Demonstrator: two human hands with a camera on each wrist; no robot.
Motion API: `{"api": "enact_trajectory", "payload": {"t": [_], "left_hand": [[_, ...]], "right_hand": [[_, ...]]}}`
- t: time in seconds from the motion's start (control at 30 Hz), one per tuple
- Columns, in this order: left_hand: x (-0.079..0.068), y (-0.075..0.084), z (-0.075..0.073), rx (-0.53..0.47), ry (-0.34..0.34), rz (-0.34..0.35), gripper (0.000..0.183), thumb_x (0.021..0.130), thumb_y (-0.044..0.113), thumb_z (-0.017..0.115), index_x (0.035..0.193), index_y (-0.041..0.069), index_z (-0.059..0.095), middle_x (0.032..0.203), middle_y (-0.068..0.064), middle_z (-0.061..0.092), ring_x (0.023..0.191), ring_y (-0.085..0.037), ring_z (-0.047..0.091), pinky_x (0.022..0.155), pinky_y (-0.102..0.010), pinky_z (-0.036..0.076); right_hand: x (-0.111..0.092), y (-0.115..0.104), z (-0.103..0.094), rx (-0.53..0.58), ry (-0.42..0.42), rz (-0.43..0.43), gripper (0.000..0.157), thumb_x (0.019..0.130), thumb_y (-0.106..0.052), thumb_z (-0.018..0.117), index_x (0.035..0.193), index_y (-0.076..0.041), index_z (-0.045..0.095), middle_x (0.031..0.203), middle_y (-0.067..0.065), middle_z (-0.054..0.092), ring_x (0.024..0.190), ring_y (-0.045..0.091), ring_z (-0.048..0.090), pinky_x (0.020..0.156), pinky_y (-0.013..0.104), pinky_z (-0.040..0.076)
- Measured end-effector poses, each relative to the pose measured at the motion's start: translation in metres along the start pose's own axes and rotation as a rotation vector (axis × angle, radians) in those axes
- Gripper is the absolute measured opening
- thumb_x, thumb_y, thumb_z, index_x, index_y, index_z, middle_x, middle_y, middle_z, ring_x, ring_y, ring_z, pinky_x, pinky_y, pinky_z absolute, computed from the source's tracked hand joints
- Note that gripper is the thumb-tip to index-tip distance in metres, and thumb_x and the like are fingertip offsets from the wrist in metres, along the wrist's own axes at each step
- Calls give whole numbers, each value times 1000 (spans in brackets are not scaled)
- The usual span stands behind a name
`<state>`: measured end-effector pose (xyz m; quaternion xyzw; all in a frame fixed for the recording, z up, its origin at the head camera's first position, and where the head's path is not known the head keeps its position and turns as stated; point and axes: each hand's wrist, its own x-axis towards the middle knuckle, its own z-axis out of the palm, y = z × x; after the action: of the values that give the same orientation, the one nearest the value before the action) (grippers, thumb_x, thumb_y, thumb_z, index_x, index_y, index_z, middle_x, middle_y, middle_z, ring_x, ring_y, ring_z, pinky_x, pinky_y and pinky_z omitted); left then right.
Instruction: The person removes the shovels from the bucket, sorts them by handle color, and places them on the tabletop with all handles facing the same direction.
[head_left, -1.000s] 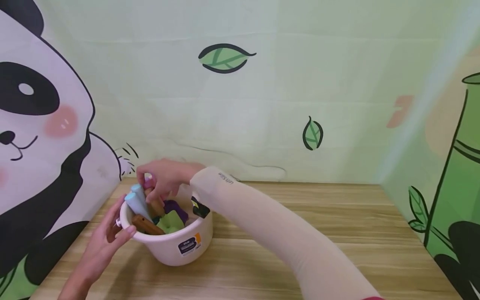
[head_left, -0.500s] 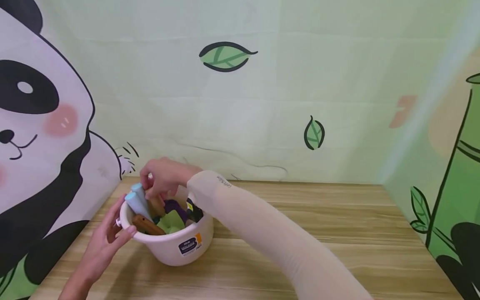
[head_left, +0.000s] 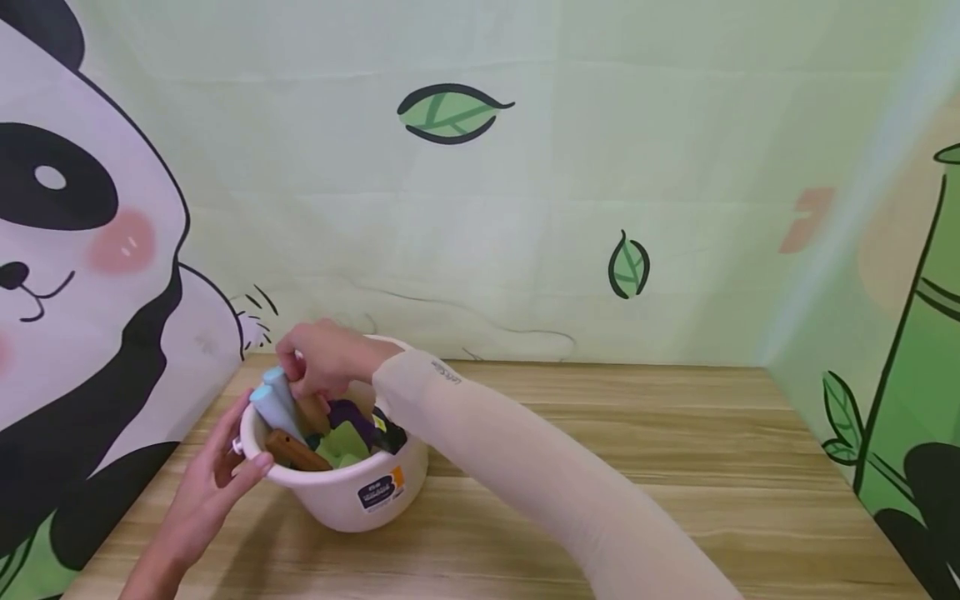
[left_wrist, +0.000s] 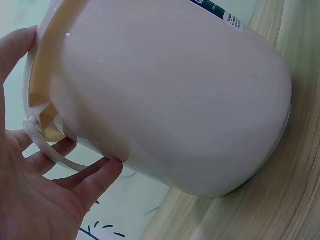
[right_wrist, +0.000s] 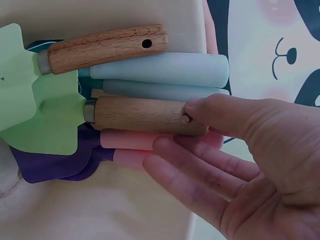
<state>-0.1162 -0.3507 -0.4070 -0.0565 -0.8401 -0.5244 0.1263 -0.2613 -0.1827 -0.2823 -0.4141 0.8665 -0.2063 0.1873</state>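
- While the left hand (head_left: 204, 487) holds the white bucket (head_left: 322, 498) at its left rim, thumb apart from the fingers that lie along the side, the right hand (head_left: 326, 357) reaches over the top.
- Nearest the right hand is a garden tool (right_wrist: 107, 113) inside the bucket, its green blade (right_wrist: 57, 122) low and its wooden handle (right_wrist: 145, 116) leaning up toward the far left of the rim.
- That handle's holed end lies right at the right thumb (right_wrist: 222, 110); from there its long axis slants down into the bucket, away from the palm.
- Right fingers (right_wrist: 185, 187) sit across from the thumb, against or just beside pink handles (right_wrist: 127, 140); with part of the hold hidden, I cannot tell whether they clamp anything or merely touch.
- Light blue handles (right_wrist: 160, 70) lie between that wooden handle and a second one (right_wrist: 112, 47).
- Under the bucket is a wood-grain surface (head_left: 637, 425).
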Motion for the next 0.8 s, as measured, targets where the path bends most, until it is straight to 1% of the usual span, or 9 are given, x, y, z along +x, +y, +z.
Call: {"api": "enact_trajectory", "payload": {"t": [0.2, 0.33, 0.47, 0.53, 0.6, 0.73, 0.8], "left_hand": [[0, 0, 3, -17, 0, 13, 75, 103, 10, 58, 166, 24, 18, 159, -23, 30, 121, 5, 45, 88, -13, 50], [0, 0, 5, -19, 4, 28, 75, 103, 9, 58, 166, 24, 19, 158, -21, 31, 120, 5, 46, 88, -13, 50], [0, 0, 4, -18, 14, 53, 75, 102, 6, 58, 166, 22, 20, 156, -13, 35, 120, 3, 48, 88, -13, 50], [0, -1, 4, -24, 20, 68, 75, 102, 4, 58, 165, 21, 21, 154, -6, 37, 119, 3, 49, 88, -13, 50], [0, -1, 3, -28, 22, 70, 75, 102, 4, 58, 165, 20, 21, 153, -3, 37, 119, 4, 50, 88, -13, 51], [-1, -1, 4, -42, 20, 66, 76, 101, 4, 58, 165, 20, 22, 154, -5, 37, 118, 5, 50, 88, -13, 51], [-2, -1, 4, -41, 18, 62, 75, 102, 4, 58, 165, 21, 21, 155, -7, 36, 119, 5, 49, 88, -12, 50]], "right_hand": [[-5, 0, 0, 0, 13, -5, 11, 96, -12, 73, 93, -13, 63, 91, 0, 64, 72, 17, 67, 60, 21, 55], [-8, 1, -3, 14, 18, -32, 11, 96, -10, 73, 92, -12, 63, 95, -1, 64, 75, 16, 69, 62, 19, 56], [-11, 2, -11, -14, 49, -98, 10, 96, -8, 72, 92, -10, 63, 95, 0, 66, 73, 16, 72, 60, 19, 55], [-12, 2, -16, -46, 74, -129, 11, 95, -11, 72, 91, -12, 62, 94, -2, 67, 73, 13, 71, 61, 18, 55], [-15, 3, -20, -52, 92, -150, 12, 95, -14, 73, 91, -12, 62, 92, -3, 68, 75, 12, 71, 62, 18, 54], [-22, 7, -25, -9, 113, -166, 14, 96, -18, 74, 91, -14, 60, 87, -3, 73, 72, 10, 70, 64, 18, 53], [-25, 10, -27, 6, 139, -188, 14, 96, -17, 74, 91, -13, 61, 86, -3, 73, 72, 8, 69, 64, 18, 53]]}}
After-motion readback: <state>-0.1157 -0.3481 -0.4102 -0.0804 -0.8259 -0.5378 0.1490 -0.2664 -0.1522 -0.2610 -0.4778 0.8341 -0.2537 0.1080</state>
